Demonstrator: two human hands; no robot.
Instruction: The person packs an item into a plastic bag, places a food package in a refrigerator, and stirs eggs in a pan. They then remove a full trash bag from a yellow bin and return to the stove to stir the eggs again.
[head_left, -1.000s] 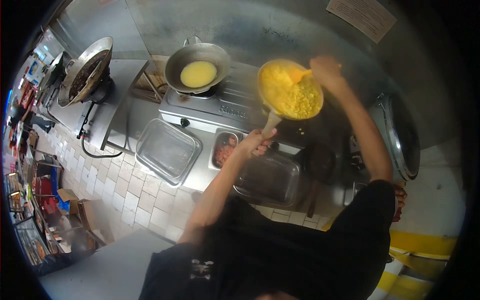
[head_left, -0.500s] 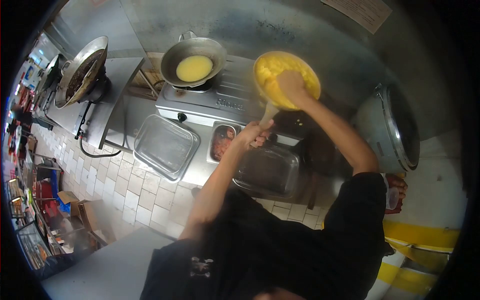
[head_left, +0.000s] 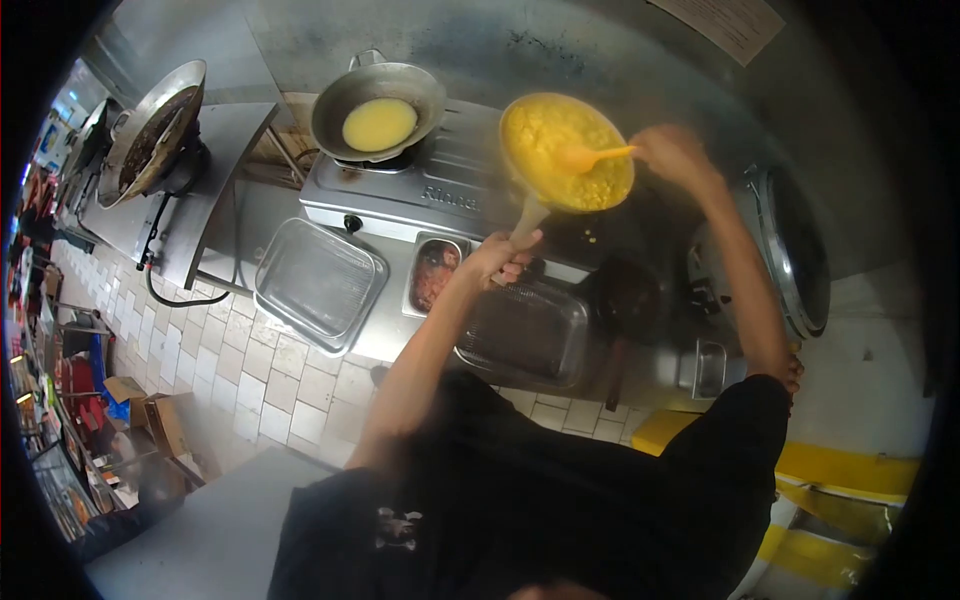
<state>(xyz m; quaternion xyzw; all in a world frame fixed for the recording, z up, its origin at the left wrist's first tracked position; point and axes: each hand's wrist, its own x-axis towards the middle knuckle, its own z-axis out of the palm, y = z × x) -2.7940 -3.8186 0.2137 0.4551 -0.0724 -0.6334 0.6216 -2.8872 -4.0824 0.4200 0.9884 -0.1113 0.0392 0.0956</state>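
Observation:
My left hand (head_left: 496, 262) is closed around the handle of a frying pan (head_left: 618, 192). The pan is over the right part of the stove and holds lumpy yellow scrambled egg (head_left: 537, 133). At the pan's right edge, my right hand (head_left: 672, 158) grips an orange spatula (head_left: 598, 155), its blade down in the egg. To the left, a metal wok (head_left: 333, 128) sits on the stove with a pool of yellow liquid (head_left: 380, 125) in its bottom.
Below the gas stove (head_left: 330, 200) are a clear tray (head_left: 320, 285), a metal container of reddish chopped pieces (head_left: 435, 280) and a second tray (head_left: 575, 345). A large lidded pot (head_left: 795, 250) stands right. Another wok (head_left: 150, 140) with dark contents is at far left. Several crumbs lie below the pan.
My right hand has moved right from over the egg to beyond the pan's edge, so the orange spatula now shows. My left hand stays on the handle. The view has shifted slightly.

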